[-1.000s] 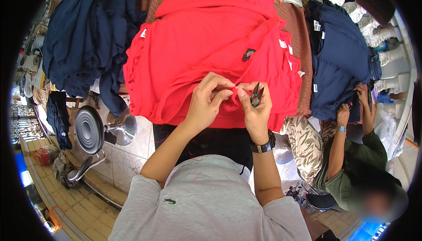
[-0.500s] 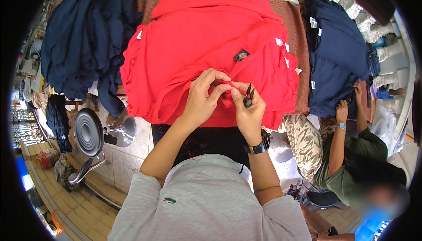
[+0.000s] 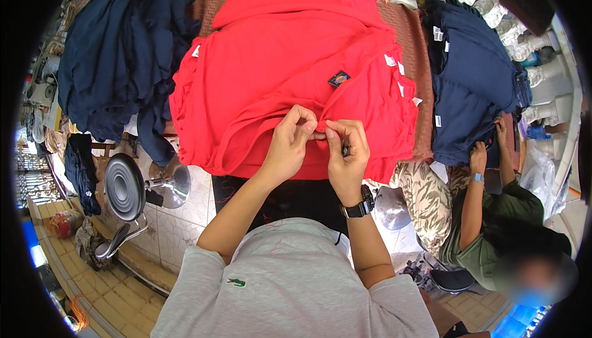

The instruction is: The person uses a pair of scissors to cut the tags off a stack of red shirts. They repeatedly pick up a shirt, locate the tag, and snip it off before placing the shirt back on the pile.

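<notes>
A pile of red shirts (image 3: 277, 48) lies in front of me, and the top one has a small dark label (image 3: 338, 78). My left hand (image 3: 291, 144) is closed, pinching a fold of that red shirt near the pile's front edge. Close beside it, my right hand (image 3: 347, 156) pinches the same fold between thumb and fingertips. Dark thread snips (image 3: 345, 148) are tucked in the right hand, mostly hidden by the fingers. The bit of cloth between the two hands is small and partly covered by the fingertips.
Dark navy garments (image 3: 123, 60) are heaped at the left, with another navy stack (image 3: 472, 85) at the right. A brown textured cloth (image 3: 419, 73) lies under the piles. A co-worker's hands (image 3: 478, 156) touch the right stack. A round-seated stool (image 3: 125, 185) stands at the left.
Both hands have come slightly toward me and lower on the red shirt. The snips' blades, which stuck up from the right hand before, are now mostly hidden within it.
</notes>
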A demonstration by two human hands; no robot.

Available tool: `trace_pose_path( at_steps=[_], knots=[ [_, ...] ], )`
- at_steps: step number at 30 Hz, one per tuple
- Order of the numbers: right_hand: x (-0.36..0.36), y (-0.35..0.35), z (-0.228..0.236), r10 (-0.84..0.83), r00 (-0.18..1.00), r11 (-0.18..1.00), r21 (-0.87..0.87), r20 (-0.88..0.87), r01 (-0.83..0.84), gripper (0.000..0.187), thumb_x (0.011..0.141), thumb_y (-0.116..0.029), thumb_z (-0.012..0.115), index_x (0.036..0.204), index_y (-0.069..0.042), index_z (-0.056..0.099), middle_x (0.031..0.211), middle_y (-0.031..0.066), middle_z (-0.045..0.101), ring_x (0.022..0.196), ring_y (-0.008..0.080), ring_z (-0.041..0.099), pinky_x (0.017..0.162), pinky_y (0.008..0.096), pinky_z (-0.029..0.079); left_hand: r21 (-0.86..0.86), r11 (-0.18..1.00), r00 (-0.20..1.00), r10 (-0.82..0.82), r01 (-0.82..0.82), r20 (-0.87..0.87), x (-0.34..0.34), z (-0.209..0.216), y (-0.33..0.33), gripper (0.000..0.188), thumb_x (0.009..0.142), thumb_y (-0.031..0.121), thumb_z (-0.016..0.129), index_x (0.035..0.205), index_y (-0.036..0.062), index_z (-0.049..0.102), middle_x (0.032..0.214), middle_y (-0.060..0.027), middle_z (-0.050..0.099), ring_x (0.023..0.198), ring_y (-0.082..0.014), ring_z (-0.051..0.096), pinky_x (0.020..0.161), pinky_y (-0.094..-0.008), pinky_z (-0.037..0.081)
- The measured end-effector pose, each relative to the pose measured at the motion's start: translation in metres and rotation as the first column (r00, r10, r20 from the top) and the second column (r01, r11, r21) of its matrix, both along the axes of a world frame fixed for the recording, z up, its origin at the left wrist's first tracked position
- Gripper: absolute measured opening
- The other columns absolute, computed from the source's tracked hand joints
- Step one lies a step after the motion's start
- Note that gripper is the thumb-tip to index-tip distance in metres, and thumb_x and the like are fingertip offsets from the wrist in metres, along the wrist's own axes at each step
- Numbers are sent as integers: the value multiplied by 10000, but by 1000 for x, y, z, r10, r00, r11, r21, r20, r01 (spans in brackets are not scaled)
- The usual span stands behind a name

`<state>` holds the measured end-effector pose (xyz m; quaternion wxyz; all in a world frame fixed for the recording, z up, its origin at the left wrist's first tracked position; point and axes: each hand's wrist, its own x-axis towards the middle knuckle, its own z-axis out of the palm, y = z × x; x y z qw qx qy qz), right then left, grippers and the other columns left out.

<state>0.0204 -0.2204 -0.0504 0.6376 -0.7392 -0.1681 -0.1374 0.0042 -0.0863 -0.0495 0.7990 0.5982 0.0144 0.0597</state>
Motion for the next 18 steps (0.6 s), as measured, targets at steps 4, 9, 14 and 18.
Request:
trace_pose_path(
  at_steps=[4,9,14,18],
  knots=[
    [0,-4,-2,29,994,995,93,-104,-19,89,938,17,676,1025,4,690,981,56,595,761,95,535,619,232,423,-138,990,999,27,-20,45,0,-4,-3,48,1046,53,517,1041,13,491,998,-74,539,928,-131,623,865,-310,591],
    [-2,-7,1,35,987,996,88,-155,-22,76,945,-3,680,1019,6,691,993,50,588,773,79,516,615,230,408,20,999,999,39,-40,37,-3,-3,-5,86,985,-19,596,1042,3,536,1004,-69,551,875,-121,625,801,-292,585],
    [-14,-10,18,-72,986,996,-66,-148,63,128,949,-36,685,1062,14,653,982,49,584,754,82,513,612,237,408,59,996,997,63,-66,51,-2,-10,-3,56,983,-23,599,990,-5,547,959,-50,557,858,-121,630,779,-279,577],
    [-42,-21,49,168,868,983,139,-467,-116,197,1052,-182,556,1021,11,580,767,27,488,638,87,430,551,254,340,46,993,994,103,-105,48,-5,-8,-9,49,996,-6,586,979,-10,540,935,-42,552,869,-123,630,799,-270,559]
  ],
)
